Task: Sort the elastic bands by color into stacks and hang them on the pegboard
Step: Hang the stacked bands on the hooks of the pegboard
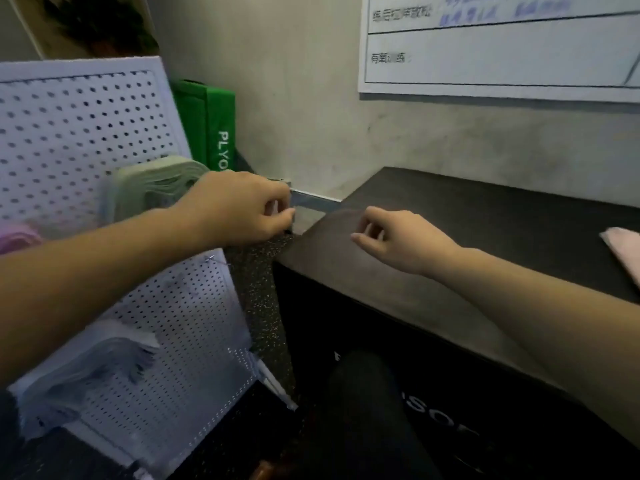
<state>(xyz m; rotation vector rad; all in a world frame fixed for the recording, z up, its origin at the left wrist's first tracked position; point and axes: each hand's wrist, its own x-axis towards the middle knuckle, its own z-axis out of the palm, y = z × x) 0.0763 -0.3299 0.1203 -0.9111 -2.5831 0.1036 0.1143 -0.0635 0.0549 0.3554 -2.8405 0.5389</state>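
the left hand (242, 209) reaches across the white perforated metal pegboard (62, 133) with its fingers curled inward toward the thumb, near the gap beside the wall; whether they pinch anything is too blurred to tell. a stack of pale green elastic bands (156, 183) hangs on the pegboard just behind that wrist, partly hidden by the hand. a stack of pink elastic bands (17, 237) shows at the left edge, just above the left forearm, and a stack of white-grey elastic bands (86, 368) hangs lower down on the board, below the forearm. the right hand (394, 237) hovers over the near corner of the black box with a matte top (485, 230), fingers loosely curled and holding nothing, apart from the left hand. a loose pale pink band (623, 251) lies on the box top at the far right edge, well apart from both hands. a green foam box with white lettering (211, 126) stands upright against the grey concrete wall (311, 98) behind the pegboard. a white board with printed and handwritten text (502, 46) is on the wall above the black box. speckled dark rubber flooring (256, 289) shows between pegboard and box.
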